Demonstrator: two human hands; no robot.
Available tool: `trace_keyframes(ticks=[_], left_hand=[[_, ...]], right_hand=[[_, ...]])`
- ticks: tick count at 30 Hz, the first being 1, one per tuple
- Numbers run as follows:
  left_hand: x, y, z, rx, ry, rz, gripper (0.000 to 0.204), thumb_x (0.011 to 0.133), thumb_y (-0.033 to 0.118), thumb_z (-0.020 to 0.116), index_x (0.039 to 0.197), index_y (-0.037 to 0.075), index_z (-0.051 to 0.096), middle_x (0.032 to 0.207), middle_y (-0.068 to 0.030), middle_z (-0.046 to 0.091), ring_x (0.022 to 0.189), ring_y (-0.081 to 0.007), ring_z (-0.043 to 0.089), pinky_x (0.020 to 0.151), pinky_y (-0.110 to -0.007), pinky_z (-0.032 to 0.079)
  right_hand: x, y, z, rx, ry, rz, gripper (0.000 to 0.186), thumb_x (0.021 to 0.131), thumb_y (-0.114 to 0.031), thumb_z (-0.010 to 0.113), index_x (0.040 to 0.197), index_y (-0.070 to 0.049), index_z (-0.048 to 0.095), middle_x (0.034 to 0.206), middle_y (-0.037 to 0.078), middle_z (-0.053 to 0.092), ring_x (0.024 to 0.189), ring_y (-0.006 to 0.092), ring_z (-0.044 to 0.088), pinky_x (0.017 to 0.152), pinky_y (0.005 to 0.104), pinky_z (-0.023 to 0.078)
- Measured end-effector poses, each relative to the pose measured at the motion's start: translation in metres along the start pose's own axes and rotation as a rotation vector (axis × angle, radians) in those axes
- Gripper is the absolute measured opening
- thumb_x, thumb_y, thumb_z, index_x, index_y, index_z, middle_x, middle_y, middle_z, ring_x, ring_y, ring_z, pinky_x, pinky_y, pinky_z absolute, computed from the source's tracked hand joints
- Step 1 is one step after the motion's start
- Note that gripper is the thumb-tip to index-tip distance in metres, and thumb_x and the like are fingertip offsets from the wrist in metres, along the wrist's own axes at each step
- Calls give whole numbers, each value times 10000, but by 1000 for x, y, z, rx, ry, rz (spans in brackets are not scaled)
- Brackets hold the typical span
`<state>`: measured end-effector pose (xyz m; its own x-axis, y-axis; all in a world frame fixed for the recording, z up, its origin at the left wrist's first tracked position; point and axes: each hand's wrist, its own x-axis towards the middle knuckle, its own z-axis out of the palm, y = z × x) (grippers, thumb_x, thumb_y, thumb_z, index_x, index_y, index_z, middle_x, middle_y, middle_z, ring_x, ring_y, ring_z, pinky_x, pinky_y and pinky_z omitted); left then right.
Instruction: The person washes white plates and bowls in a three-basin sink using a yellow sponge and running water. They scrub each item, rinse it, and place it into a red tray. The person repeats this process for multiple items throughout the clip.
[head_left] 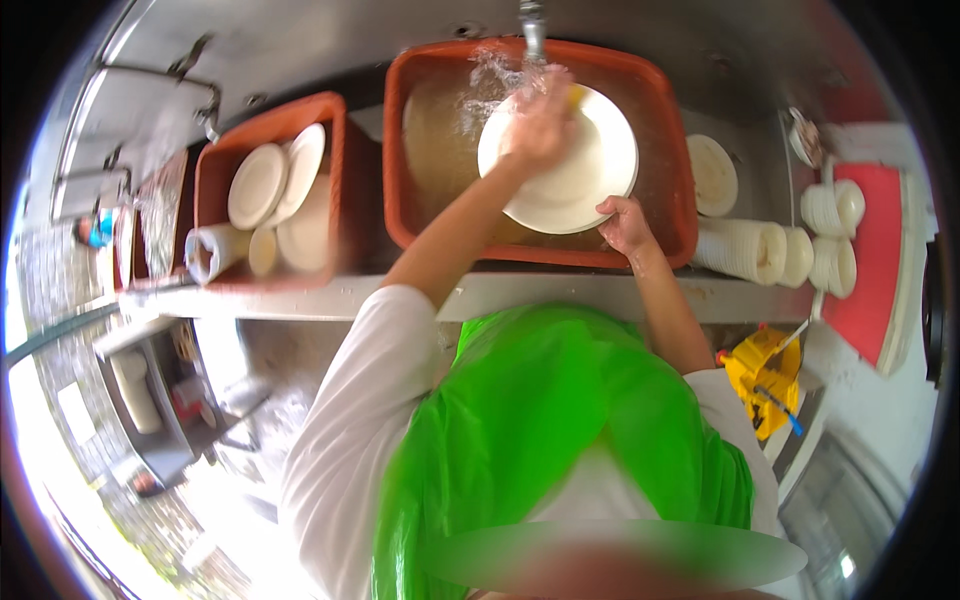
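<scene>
A round white plate point(600, 165) is tilted over an orange-red basin point(393, 150) filled with cloudy water. My right hand point(627, 226) grips the plate's near right rim, thumb on top. Against the plate's upper left part lies my left hand point(538, 125), somewhat blurred, with a bit of yellow sponge point(577, 95) showing past its fingers. Most of that sponge is hidden by the hand. Water from the metal tap point(533, 35) splashes beside the left fingers.
Left of the basin, a second orange-red tub point(336, 125) holds several plates point(257, 186) and bowls. To the right lie another plate point(712, 176) and stacked bowls point(738, 250) on the steel counter. A yellow mop bucket point(765, 370) stands below, near a red board point(862, 270).
</scene>
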<state>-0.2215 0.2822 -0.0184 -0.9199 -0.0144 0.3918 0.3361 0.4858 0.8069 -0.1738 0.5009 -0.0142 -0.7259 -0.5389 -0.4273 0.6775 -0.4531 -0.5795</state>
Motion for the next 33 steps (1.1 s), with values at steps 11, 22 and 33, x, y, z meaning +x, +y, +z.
trace_keyframes(ticks=[11,22,33], left_hand=[[-17,-61,-4,94,11,-754,673,919,461,623,1417,29,490,1446,-214,497,1296,-372,525,1066,-474,424],[-23,-110,-22,28,-195,-928,752,667,510,855,1177,-16,685,1175,-232,686,1102,-330,666,956,-398,522],[-59,4,-142,-116,308,-758,559,801,222,747,1293,11,588,1118,-212,695,1031,-342,681,897,-401,535]], right_hand=[[-1,-38,-25,-188,27,-99,599,891,-21,607,1454,10,403,1411,148,520,1314,297,506,1080,453,447],[38,-75,-51,-256,23,221,551,1027,-286,538,1467,16,399,1455,141,514,1333,292,504,1132,449,388],[61,-112,-88,-845,335,-436,560,903,-38,650,1423,33,454,1418,184,534,1298,303,524,1082,434,426]])
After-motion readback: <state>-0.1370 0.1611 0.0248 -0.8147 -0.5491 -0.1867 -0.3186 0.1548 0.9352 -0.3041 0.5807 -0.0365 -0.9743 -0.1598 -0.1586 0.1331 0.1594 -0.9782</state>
